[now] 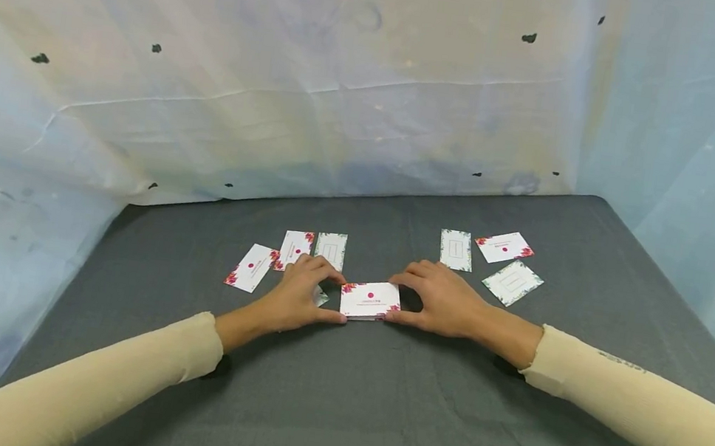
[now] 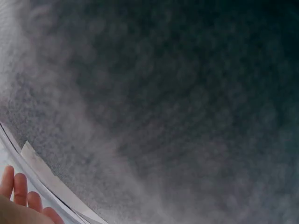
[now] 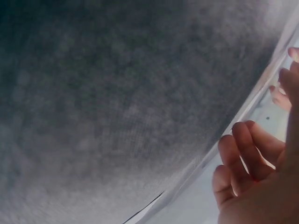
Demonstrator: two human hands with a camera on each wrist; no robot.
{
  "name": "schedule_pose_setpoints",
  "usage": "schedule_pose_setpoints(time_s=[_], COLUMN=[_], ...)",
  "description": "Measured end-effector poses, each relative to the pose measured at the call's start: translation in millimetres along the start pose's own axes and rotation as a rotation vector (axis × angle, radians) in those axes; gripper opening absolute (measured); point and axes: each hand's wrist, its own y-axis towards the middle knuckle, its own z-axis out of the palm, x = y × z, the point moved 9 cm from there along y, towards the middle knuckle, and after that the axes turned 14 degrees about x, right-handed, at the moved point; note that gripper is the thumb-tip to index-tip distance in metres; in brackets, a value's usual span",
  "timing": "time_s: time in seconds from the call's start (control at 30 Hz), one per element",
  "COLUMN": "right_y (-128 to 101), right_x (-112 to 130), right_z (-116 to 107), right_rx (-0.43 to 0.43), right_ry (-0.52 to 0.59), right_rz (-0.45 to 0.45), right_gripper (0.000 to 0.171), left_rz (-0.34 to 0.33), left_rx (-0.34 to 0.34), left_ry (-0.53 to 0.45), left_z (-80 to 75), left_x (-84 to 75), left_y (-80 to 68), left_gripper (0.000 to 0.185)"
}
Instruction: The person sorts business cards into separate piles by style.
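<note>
Cards in a small stack (image 1: pixel 370 300) lie mid-table (image 1: pixel 374 418), squeezed between both hands. Left hand (image 1: pixel 301 296) and right hand (image 1: pixel 445 301) pinch its short ends with curled fingers; even pressure should square the edges best.

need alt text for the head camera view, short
Two hands in cream sleeves hold a small stack of cards between them on a dark grey table, the left hand at its left edge and the right hand at its right. Loose cards lie beyond: three at left, three at right.
</note>
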Motion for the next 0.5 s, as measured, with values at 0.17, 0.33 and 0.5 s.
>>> schedule_pose_setpoints(time_s=[0.17, 0.33, 0.5], right_y=[-1.5, -1.2, -0.6], right_x=[-1.1, 2.4, 1.4], right_z=[1.6, 3.3, 5.2], right_rx=[0.005, 0.024, 0.033], right_ry=[0.011, -0.011, -0.003], right_rz=[0.010, 0.006, 0.019], right_gripper=[0.055, 0.057, 0.058], left_rz=[-0.012, -0.036, -0.050], left_rx=[0.011, 0.035, 0.049], left_ry=[0.023, 0.026, 0.014], left_z=[3.0, 5.6, 6.8], left_x=[-0.5, 2.5, 3.8], left_y=[2.2, 1.0, -0.3], left_gripper=[0.054, 0.053, 0.053])
